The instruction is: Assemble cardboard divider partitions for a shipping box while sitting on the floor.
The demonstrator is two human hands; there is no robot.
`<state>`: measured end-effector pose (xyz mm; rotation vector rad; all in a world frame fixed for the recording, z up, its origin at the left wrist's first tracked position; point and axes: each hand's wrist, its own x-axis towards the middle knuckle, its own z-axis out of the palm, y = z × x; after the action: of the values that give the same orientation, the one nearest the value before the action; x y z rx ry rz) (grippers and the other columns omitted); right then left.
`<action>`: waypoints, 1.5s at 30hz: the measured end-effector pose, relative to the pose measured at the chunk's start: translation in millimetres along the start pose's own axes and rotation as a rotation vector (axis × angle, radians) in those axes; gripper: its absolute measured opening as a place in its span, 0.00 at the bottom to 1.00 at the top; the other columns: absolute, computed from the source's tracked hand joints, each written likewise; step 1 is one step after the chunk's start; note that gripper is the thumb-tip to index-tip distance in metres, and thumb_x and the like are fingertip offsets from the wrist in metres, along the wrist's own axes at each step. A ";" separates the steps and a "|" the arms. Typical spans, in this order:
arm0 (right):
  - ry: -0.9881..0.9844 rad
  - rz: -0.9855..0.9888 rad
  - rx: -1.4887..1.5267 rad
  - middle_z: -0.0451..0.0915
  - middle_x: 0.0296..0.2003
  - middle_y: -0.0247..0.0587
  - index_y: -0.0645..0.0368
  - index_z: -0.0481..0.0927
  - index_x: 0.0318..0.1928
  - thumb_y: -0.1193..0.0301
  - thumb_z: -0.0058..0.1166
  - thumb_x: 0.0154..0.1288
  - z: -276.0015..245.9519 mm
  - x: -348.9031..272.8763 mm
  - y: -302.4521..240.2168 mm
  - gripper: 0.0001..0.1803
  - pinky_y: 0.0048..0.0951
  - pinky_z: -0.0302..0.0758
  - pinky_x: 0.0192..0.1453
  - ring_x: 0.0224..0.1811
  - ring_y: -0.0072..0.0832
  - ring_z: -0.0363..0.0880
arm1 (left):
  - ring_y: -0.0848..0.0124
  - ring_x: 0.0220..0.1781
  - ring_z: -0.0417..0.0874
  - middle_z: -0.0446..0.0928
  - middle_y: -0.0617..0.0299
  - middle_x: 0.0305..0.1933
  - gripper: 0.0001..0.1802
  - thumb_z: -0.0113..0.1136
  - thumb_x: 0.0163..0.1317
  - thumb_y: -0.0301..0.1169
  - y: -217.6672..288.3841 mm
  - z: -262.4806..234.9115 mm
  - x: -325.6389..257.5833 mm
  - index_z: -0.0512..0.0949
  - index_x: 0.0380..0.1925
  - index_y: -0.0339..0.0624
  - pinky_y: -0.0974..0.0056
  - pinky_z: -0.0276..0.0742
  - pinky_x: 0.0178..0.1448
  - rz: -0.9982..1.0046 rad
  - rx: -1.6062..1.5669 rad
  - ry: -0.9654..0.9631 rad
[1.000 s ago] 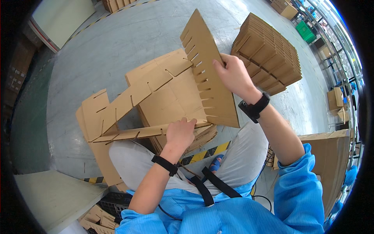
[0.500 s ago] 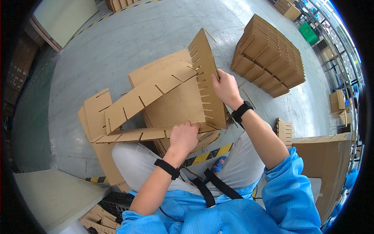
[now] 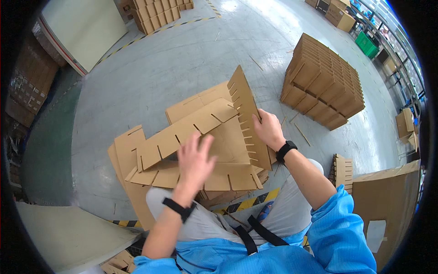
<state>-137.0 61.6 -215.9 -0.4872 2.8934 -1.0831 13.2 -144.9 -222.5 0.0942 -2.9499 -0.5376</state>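
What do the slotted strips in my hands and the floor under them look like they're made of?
Slotted strips: seemingly corrugated cardboard, matte brown, with cut slots along the edges. Floor: probably sealed or painted concrete, smooth grey with a slight sheen from overhead light.

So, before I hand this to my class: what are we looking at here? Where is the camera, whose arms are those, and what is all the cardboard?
The camera sits on a person's head and looks down, so the arms rising from the lower edge are the wearer's own. Its wide lens bends straight edges near the rim. The person wears a blue jacket, with a black band on each wrist.

The right hand grips a slotted cardboard strip standing upright on edge. The left hand is open, fingers spread, over another slotted strip lying slantwise; whether it touches is unclear. Both strips sit on a pile of flat cardboard sheets on the grey floor.

To the right stands a stack of assembled cardboard grids. More cartons line the edges.
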 end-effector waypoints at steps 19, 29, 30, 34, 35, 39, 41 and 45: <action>0.158 0.015 0.091 0.79 0.35 0.53 0.63 0.76 0.35 0.64 0.49 0.66 -3.1 19.7 0.0 0.13 0.49 0.72 0.42 0.40 0.54 0.76 | 0.57 0.44 0.80 0.81 0.56 0.39 0.11 0.49 0.61 0.24 -72.2 16.5 39.1 0.76 0.44 0.43 0.51 0.70 0.52 -0.023 0.270 0.097; -0.128 0.040 -0.134 0.80 0.32 0.58 0.64 0.78 0.33 0.64 0.47 0.64 16.9 52.4 4.3 0.14 0.51 0.75 0.44 0.38 0.56 0.78 | 0.53 0.39 0.81 0.80 0.55 0.37 0.09 0.48 0.66 0.30 -73.6 -0.4 37.5 0.75 0.43 0.45 0.50 0.76 0.40 -0.057 0.187 0.085; -0.150 0.025 -0.161 0.81 0.32 0.58 0.64 0.78 0.33 0.64 0.47 0.63 21.2 55.3 4.3 0.14 0.51 0.76 0.44 0.39 0.56 0.79 | 0.52 0.39 0.81 0.80 0.54 0.37 0.09 0.48 0.66 0.30 -74.1 -2.5 37.4 0.75 0.43 0.45 0.49 0.76 0.40 -0.061 0.187 0.055; -0.185 0.016 -0.241 0.82 0.35 0.56 0.63 0.78 0.33 0.66 0.48 0.63 28.0 69.9 -1.1 0.13 0.49 0.77 0.43 0.40 0.52 0.81 | 0.52 0.39 0.81 0.80 0.55 0.37 0.09 0.47 0.67 0.31 -71.6 -3.3 45.1 0.74 0.43 0.45 0.48 0.76 0.40 -0.047 0.174 0.059; -0.160 0.039 -0.297 0.83 0.32 0.52 0.60 0.80 0.36 0.71 0.49 0.60 32.0 71.6 -3.3 0.09 0.43 0.79 0.43 0.40 0.45 0.83 | 0.52 0.39 0.81 0.80 0.55 0.37 0.08 0.48 0.67 0.31 -69.1 -0.7 44.6 0.74 0.43 0.45 0.48 0.76 0.39 -0.059 0.189 0.055; -0.056 0.032 -0.424 0.76 0.49 0.52 0.59 0.71 0.50 0.70 0.51 0.62 37.2 55.7 -6.8 0.16 0.46 0.74 0.53 0.54 0.44 0.75 | 0.52 0.40 0.81 0.80 0.56 0.37 0.08 0.48 0.67 0.32 -68.8 -1.5 48.8 0.73 0.42 0.46 0.48 0.76 0.39 -0.111 0.213 0.062; 0.429 -0.445 -0.287 0.72 0.49 0.50 0.61 0.70 0.49 0.73 0.49 0.62 14.1 24.5 -14.1 0.14 0.41 0.73 0.51 0.53 0.42 0.74 | 0.52 0.40 0.81 0.80 0.56 0.37 0.08 0.48 0.67 0.33 -75.7 -1.3 47.7 0.73 0.42 0.47 0.49 0.76 0.39 -0.115 0.206 0.052; -0.327 0.177 0.652 0.74 0.21 0.43 0.65 0.75 0.28 0.63 0.51 0.68 -31.1 -130.9 -28.6 0.17 0.34 0.74 0.35 0.26 0.32 0.74 | 0.51 0.42 0.81 0.80 0.55 0.39 0.08 0.49 0.67 0.34 -84.5 -4.0 45.1 0.73 0.43 0.47 0.48 0.76 0.40 -0.146 0.232 0.038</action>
<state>-8.1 99.5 -186.3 -0.3236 2.0938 -1.6236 -27.7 -229.2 -243.0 0.3427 -2.9705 -0.2057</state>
